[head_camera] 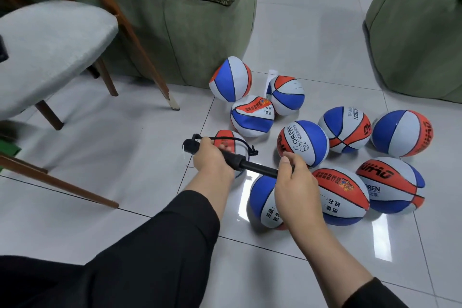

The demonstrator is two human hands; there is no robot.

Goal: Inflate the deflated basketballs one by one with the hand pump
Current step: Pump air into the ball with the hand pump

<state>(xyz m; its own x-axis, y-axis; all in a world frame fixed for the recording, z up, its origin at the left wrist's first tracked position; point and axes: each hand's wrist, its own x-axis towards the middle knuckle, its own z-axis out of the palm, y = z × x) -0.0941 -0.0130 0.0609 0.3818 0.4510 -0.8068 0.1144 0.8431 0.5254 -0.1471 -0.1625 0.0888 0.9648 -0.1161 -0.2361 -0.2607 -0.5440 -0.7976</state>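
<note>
Gripping the black hand pump (pixel 240 161) at both ends, the left hand (pixel 212 160) curls round its barrel and the right hand (pixel 296 184) wraps the handle. The pump hangs above the tiled floor (pixel 125 157), its long axis running left-far to right-near. Basketballs (pixel 303 142) cluster just right, some dented beside the green sofa (pixel 200 32).
</note>
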